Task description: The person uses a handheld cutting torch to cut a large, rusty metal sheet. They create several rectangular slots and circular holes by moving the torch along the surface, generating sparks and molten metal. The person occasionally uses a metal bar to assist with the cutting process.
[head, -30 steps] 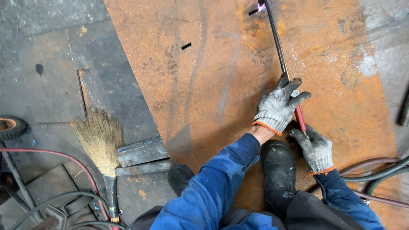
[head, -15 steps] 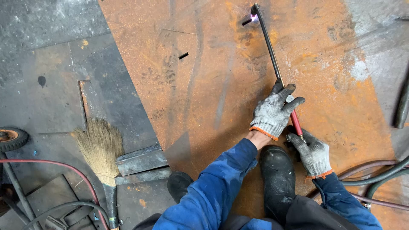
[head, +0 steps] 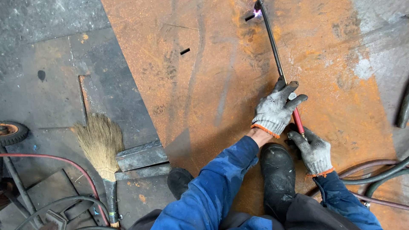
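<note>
Head view, looking down: cutting torch [head: 277, 64] lying long across the rusty steel plate [head: 204, 93], flame lit at its tip near the plate's far edge. Left hand [head: 275, 111], gloved, fingers wrapped around the tube; right hand [head: 314, 149], gloved, clenched on the red handle. Black boots [head: 277, 179] planted on the near edge. Likely mid-cut; next move calls for steady guiding along the line

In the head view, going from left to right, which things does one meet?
Wheel → broom → small black slot → left hand → right hand → hoses.
</note>
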